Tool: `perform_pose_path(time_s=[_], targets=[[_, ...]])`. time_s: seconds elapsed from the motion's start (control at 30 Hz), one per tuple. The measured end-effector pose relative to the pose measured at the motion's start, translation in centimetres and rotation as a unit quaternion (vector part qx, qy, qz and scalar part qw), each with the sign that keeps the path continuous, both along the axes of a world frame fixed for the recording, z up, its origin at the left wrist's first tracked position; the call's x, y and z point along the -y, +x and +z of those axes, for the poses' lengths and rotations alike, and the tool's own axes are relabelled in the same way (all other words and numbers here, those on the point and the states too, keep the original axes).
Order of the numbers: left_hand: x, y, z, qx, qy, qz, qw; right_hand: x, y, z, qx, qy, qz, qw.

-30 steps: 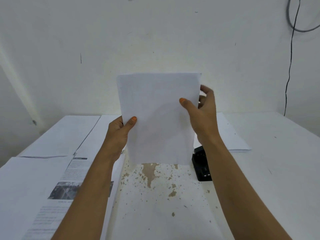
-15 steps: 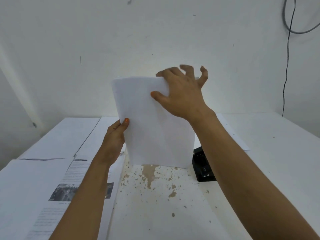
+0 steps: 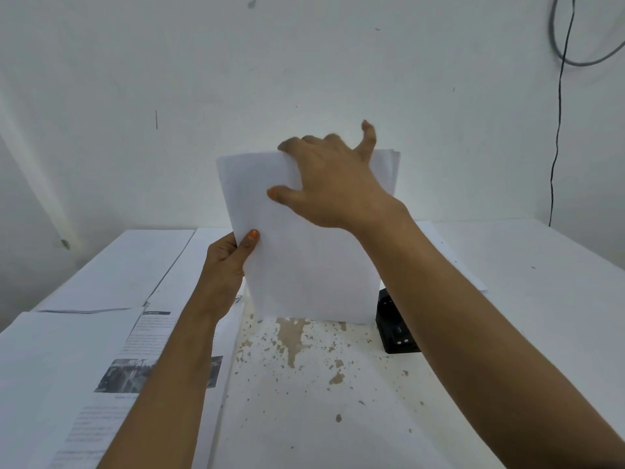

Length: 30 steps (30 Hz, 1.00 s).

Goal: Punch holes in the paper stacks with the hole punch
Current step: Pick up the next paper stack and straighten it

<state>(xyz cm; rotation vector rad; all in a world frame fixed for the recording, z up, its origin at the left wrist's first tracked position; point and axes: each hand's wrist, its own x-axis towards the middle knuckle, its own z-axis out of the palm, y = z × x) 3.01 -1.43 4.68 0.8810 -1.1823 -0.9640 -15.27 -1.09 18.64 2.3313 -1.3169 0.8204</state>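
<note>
Paper stack [image 3: 304, 258] stands upright on its bottom edge on the table [image 3: 527, 286], centre of my view, tilted slightly left. I have my left hand [image 3: 225, 265] on its left edge, low down: thumb across the front sheet, fingers hidden behind, so a pinch grip. My right hand [image 3: 333, 182] sits over the top edge; thumb lies on the front face, the other fingers curl over the top to the back, little finger raised. Motion blur on that hand, so I cannot tell how firmly it grips. Sheets at the top right corner fan apart a little.

Hole punch [image 3: 394, 324], black, sits on the table just right of the stack's bottom corner, partly behind my right forearm. Printed sheets [image 3: 111, 367] lie flat to the left; more paper [image 3: 470, 265] lies behind the right arm. Tabletop in front shows chipped brown patches [image 3: 291, 336].
</note>
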Motion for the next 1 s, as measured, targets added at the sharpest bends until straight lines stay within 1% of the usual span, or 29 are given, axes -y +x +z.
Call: perform_pose_path(time_s=[0.07,0.13,0.17,0.23,0.27,0.33,0.4,0.5,0.6,0.67,0.73,0.83,0.9,0.93,1.0], targets=[[-0.1,0.1,0.1,-0.004,-0.001,-0.006,1.0,-0.1,0.5,0.3,0.011,0.009,0.014,1.0],[-0.1,0.1,0.1,-0.002,0.001,-0.003,1.0,-0.3,0.9,0.6,0.036,-0.028,0.021,0.999],[-0.1,0.1,0.1,0.001,0.0,-0.004,1.0,-0.4,1.1,0.5,0.027,-0.031,0.027,0.999],[-0.2,0.1,0.1,0.005,-0.005,-0.011,1.0,-0.5,1.6,0.2,-0.018,0.002,0.04,0.999],[-0.2,0.2,0.1,0.008,-0.007,-0.01,1.0,-0.6,1.7,0.0,-0.026,0.014,0.047,0.998],[-0.2,0.2,0.1,0.012,-0.006,0.001,1.0,-0.6,1.5,-0.1,0.002,-0.006,0.05,0.999],[-0.2,0.3,0.2,0.009,-0.004,0.009,1.0,-0.4,1.0,0.0,0.012,-0.035,0.024,0.999],[-0.2,0.3,0.2,0.008,-0.005,0.002,1.0,-0.1,0.2,0.1,-0.022,0.008,-0.002,1.0],[-0.1,0.1,0.3,0.013,-0.003,0.009,1.0,0.0,-0.7,0.3,-0.003,-0.014,-0.021,1.0],[0.0,0.0,0.3,0.008,-0.005,0.011,1.0,0.1,-1.2,0.6,-0.014,0.023,-0.013,1.0],[0.0,-0.1,0.3,0.008,-0.005,0.016,1.0,0.3,-1.8,0.8,-0.004,0.059,-0.004,0.998],[0.1,-0.3,0.3,0.008,-0.006,0.028,1.0,0.8,-2.8,1.0,-0.004,0.048,-0.008,0.999],[0.1,-0.4,0.2,0.005,-0.008,0.032,0.999,0.9,-3.3,1.2,-0.01,0.083,-0.001,0.996],[0.1,-0.4,0.2,0.003,-0.007,0.033,0.999,1.0,-3.6,1.2,0.002,0.091,0.003,0.996],[0.1,-0.6,0.3,0.003,-0.007,0.038,0.999,1.4,-4.3,1.3,0.022,0.073,0.006,0.997]])
